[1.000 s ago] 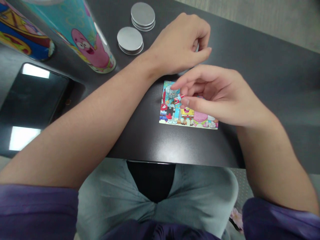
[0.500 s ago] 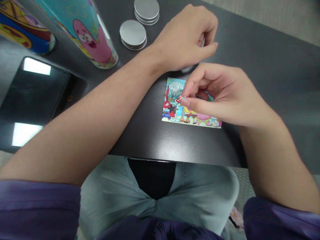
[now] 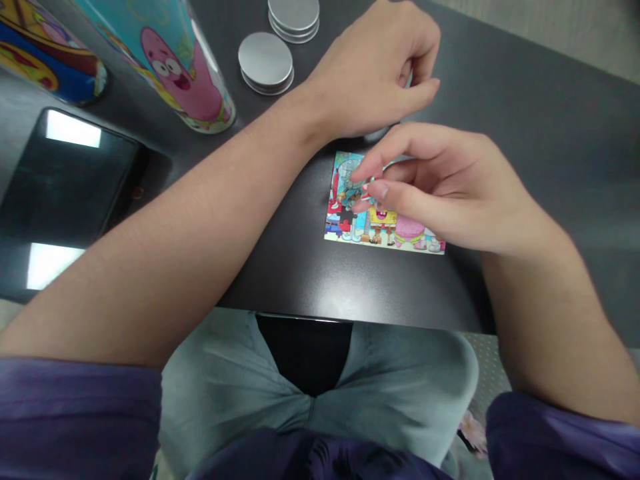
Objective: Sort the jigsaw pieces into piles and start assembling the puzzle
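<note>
A small jigsaw puzzle [image 3: 409, 235] with colourful cartoon figures lies on the dark table, with a piece-shaped dark gap at its lower left. Over it is my right hand [image 3: 450, 183], its thumb and fingers closed around a small puzzle piece [image 3: 367, 191], tilted and mostly covered by the fingertips. The hand also covers the puzzle's upper right part. My left hand [image 3: 385, 67] rests beyond the puzzle, back up and fingers curled under. What those fingers hold, if anything, is hidden. A silvery edge [image 3: 376, 135] shows beneath that hand's wrist.
Stacked round silver tins [image 3: 266, 59] stand left of my left hand, with more tins [image 3: 294, 15] behind. A tall cartoon-printed canister [image 3: 187, 87], another printed container [image 3: 55, 60] and a black tablet-like device [image 3: 65, 187] are at the left. The table's front edge is near my lap.
My right hand's fingers have shifted and spread slightly, and the puzzle piece has turned between them, a little right and up. My left hand stays about where it was.
</note>
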`<state>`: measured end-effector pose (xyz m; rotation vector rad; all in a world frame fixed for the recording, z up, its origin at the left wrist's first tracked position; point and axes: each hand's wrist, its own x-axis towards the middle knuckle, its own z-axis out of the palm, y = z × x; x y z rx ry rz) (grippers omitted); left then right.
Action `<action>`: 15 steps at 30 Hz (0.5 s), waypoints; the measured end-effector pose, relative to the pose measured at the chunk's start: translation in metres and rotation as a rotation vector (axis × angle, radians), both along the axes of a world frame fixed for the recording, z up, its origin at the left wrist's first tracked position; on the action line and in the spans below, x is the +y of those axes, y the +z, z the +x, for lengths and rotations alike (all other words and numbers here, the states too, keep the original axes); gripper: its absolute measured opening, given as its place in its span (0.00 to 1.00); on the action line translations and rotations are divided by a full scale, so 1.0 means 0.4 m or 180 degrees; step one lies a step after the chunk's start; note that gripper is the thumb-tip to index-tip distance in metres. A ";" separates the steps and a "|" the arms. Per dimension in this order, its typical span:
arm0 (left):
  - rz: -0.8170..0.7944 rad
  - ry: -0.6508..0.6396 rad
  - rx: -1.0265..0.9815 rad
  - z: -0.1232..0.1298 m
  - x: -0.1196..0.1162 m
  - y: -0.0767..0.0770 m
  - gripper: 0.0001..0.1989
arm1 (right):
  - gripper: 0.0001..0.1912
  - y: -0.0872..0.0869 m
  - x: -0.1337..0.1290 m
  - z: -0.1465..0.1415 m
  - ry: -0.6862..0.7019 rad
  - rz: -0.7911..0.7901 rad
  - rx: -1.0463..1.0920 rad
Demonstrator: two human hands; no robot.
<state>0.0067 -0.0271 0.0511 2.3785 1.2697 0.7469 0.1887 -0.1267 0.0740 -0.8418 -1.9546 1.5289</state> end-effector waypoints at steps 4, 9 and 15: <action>-0.0229 -0.0203 0.0429 -0.014 -0.005 0.027 0.22 | 0.19 -0.028 0.006 0.007 0.0236 0.0152 0.0345; -0.0215 -0.0234 0.0523 -0.019 -0.004 0.025 0.29 | 0.12 -0.019 0.003 0.009 0.0214 0.0402 0.0051; -0.0177 -0.0290 0.0493 -0.017 -0.005 0.019 0.32 | 0.04 -0.001 -0.003 0.003 0.0292 0.0881 -0.0444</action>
